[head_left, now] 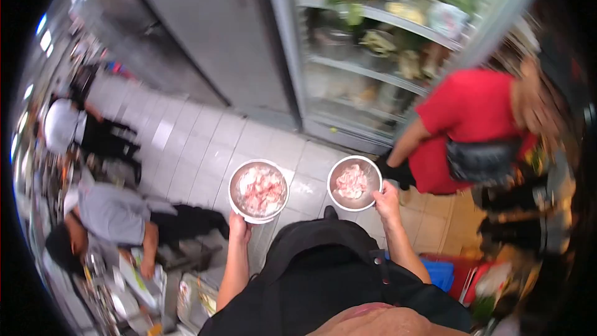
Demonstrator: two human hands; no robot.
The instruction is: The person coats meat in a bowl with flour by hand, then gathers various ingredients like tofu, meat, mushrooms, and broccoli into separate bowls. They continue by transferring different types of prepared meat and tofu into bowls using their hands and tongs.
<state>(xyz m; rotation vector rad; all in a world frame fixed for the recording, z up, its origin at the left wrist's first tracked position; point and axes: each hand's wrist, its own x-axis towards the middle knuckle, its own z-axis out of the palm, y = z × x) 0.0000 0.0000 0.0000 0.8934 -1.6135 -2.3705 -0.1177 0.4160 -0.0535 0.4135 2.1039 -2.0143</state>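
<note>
The left hand point(239, 227) grips the near rim of a metal bowl point(258, 190) that is full of raw meat pieces. The right hand point(387, 199) grips the rim of a smaller bowl point(354, 183) with less meat inside. Both bowls are held in the air above the tiled floor point(205, 149), side by side but apart. A person in a red shirt point(472, 118) bends near the glass-door fridge point(385, 43). Near the floor's left edge, two more people work.

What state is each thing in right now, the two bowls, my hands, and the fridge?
Left bowl: held level, holding raw meat pieces.
Right bowl: held level, less meat inside.
Left hand: grip closed on left bowl's rim.
Right hand: grip closed on right bowl's rim.
Fridge door: glass, shut, shelves stocked.
</note>
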